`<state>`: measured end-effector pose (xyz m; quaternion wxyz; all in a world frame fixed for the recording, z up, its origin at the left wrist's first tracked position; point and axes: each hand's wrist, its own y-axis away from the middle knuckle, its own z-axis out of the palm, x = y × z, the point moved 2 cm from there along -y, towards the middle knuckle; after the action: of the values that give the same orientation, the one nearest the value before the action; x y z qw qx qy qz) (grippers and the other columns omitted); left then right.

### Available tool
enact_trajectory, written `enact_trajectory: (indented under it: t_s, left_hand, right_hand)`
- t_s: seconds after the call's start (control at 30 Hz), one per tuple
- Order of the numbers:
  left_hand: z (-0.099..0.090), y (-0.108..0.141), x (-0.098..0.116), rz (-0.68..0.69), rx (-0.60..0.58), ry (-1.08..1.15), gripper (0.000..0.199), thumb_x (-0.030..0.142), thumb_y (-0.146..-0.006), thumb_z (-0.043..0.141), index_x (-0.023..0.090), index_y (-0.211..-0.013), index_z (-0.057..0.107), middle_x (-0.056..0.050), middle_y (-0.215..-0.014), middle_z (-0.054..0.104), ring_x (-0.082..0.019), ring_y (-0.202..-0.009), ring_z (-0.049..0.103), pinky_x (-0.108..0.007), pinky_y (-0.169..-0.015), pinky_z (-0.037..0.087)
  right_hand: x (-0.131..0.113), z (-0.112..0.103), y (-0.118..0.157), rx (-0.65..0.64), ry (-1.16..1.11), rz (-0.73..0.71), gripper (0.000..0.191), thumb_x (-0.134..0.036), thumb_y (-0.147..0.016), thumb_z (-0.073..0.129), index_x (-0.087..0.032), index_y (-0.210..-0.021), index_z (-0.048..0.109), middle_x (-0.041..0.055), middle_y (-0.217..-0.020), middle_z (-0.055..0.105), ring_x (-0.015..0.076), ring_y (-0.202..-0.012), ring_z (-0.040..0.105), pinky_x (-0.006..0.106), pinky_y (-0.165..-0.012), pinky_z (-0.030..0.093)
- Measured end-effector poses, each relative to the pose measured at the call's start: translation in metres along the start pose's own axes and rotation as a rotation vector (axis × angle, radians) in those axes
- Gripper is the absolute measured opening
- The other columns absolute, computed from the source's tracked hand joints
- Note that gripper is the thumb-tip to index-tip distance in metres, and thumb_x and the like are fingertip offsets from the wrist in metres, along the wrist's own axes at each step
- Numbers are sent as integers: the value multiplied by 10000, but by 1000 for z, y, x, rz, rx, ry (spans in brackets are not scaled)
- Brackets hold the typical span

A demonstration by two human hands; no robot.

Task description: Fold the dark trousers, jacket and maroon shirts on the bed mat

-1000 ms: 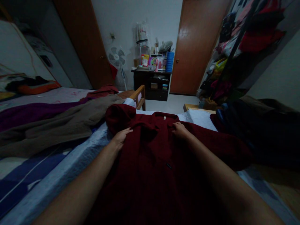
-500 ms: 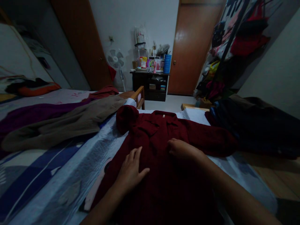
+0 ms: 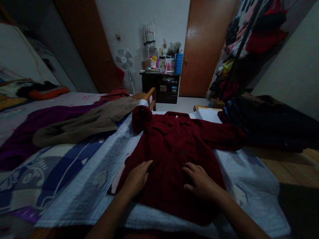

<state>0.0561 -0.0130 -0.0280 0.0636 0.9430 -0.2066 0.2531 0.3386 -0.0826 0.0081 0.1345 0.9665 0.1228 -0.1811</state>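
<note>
A dark red long-sleeved shirt lies front up on a light blue sheet, its collar pointing away from me. One sleeve stretches out to the right; the left one is bunched up near the shoulder. My left hand rests on the lower left of the shirt, fingers extended. On the lower right, my right hand lies with its fingers spread over the cloth. Neither hand grips anything. Partly under the shirt's left edge is a flat pink and black thing.
On the right, a pile of dark folded clothes sits at the edge. A grey-brown garment and a purple one lie to the left. A fan and a black cabinet stand at the far wall.
My right hand has moved down the shirt, and its fingers have gone from curled to spread. My left hand has shifted slightly. The view has tilted, showing the shirt's lower hem.
</note>
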Motion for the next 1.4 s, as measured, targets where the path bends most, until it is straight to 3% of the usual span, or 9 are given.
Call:
enact_trajectory:
  t_s: [0.13, 0.33, 0.57, 0.73, 0.83, 1.0, 1.17, 1.3, 1.4]
  left_hand:
    - [-9, 0, 1, -38, 70, 299, 344, 220, -854, 441, 205, -1132, 644, -56, -1187, 670, -213, -1130, 598, -349, -1018, 412]
    - [-13, 4, 5, -122, 15, 822, 341, 374, -841, 492, 175, -1079, 636, -42, -956, 705, -210, -883, 658, -340, -815, 507]
    - [-4, 24, 15, 20, 104, 92, 404, 179, -817, 510, 190, -1212, 592, -105, -1224, 611, -240, -1148, 555, -415, -1027, 403]
    - [-2, 42, 39, 308, 114, -235, 723, 173, -709, 668, 289, -1387, 446, -73, -1564, 234, -324, -1421, 206, -535, -1121, 266]
    - [5, 37, 41, 375, 98, -386, 627, 102, -747, 611, 294, -1334, 507, -51, -1548, 298, -308, -1431, 200, -542, -1132, 233]
    - [11, 19, 42, 431, 176, -456, 238, 102, -842, 518, 210, -988, 673, -67, -1454, 461, -281, -1375, 343, -531, -1129, 228]
    - [-12, 9, 46, 311, 296, -196, 122, 195, -858, 545, 179, -885, 663, -94, -1060, 699, -252, -1035, 615, -452, -987, 393]
    - [-42, 11, 45, 27, 460, 334, 263, 400, -902, 503, 181, -893, 648, -43, -892, 703, -201, -865, 632, -339, -841, 461]
    - [-48, 16, 43, -146, 543, 783, 352, 497, -874, 510, 173, -924, 638, -32, -908, 696, -191, -881, 630, -306, -844, 469]
  right_hand:
    - [14, 21, 7, 19, -9, 38, 694, -423, -826, 566, -235, -1460, 357, 80, -1568, 234, 268, -1441, 174, 475, -1166, 139]
    - [29, 35, 20, 109, -1, 81, 647, -410, -842, 540, -224, -1444, 392, 84, -1563, 246, 266, -1438, 194, 482, -1163, 166]
    - [33, 31, 44, 93, -49, 91, 664, -379, -807, 579, -190, -1424, 426, 99, -1559, 253, 267, -1436, 197, 447, -1169, 180]
    - [20, 25, 56, -40, -129, 33, 921, -426, -654, 729, -255, -1470, 337, 74, -1586, 169, 299, -1454, 99, 480, -1166, 159]
    - [15, 31, 56, -69, -116, 21, 954, -329, -607, 743, -301, -1467, 332, 48, -1596, 129, 310, -1457, 48, 500, -1162, 139]
    - [12, 38, 50, 20, -49, -2, 738, -118, -672, 562, -298, -1383, 477, 37, -1569, 236, 283, -1445, 137, 475, -1158, 157]
    - [9, 33, 47, 88, -30, 25, 573, -95, -747, 473, -241, -1290, 584, 66, -1503, 374, 268, -1401, 266, 457, -1147, 210]
    - [7, 31, 47, 109, -59, 16, 501, -143, -782, 478, -237, -1257, 608, 55, -1485, 404, 259, -1391, 285, 453, -1145, 222]
    - [8, 31, 47, 102, -77, 15, 495, -167, -774, 502, -249, -1249, 613, 51, -1495, 390, 264, -1399, 269, 459, -1151, 203]
